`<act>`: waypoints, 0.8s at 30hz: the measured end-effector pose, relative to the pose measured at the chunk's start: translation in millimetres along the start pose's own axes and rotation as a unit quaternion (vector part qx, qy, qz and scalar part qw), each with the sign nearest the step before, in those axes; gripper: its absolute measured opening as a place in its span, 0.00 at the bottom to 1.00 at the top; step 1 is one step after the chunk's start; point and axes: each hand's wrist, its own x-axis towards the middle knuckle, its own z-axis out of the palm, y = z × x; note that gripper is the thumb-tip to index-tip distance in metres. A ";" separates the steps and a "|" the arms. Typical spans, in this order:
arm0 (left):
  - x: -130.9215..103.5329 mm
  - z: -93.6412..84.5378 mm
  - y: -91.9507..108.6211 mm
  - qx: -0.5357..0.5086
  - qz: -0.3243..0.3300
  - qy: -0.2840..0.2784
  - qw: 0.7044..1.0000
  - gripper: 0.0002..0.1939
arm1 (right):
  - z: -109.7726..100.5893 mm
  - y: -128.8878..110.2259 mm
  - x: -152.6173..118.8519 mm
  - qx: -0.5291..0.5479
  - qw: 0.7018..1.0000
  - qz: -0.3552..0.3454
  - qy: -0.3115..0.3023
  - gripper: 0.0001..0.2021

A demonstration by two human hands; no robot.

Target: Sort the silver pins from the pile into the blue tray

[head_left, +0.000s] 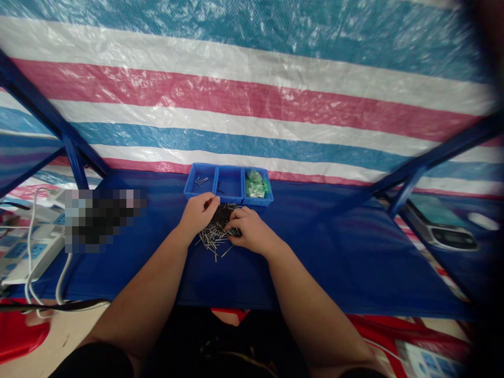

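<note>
A pile of thin metal pins, which look like screws or nails, some silver and some dark, lies on the blue tabletop. My left hand is at the pile's left edge, by the front of the bins, its fingers curled together; whatever is in them is hidden. On the other side, my right hand reaches into the pile with thumb and fingers bent inward, their tips partly among the pins. Behind the hands stand three joined blue bins. Several silver pins lie in the left bin, a dark one in the middle bin, and green plastic bags in the right bin.
Power strips with white cables are at the left, near a blurred-out dark object. A digital scale stands far right. Blue metal frame bars rise on both sides, before a striped plastic sheet.
</note>
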 end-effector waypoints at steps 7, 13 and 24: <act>0.5 1.1 0.0 0.004 -0.001 -0.002 1.000 0.20 | 2.8 -1.8 0.0 0.005 1.000 0.009 0.002 0.07; 0.4 1.4 0.7 -0.001 0.001 -0.002 1.000 0.20 | 2.9 -5.7 2.8 -0.002 1.000 0.016 0.002 0.07; -2.3 -2.4 7.4 -0.043 0.024 -0.013 0.999 0.17 | -5.3 -4.6 3.7 0.090 0.993 -0.019 0.078 0.07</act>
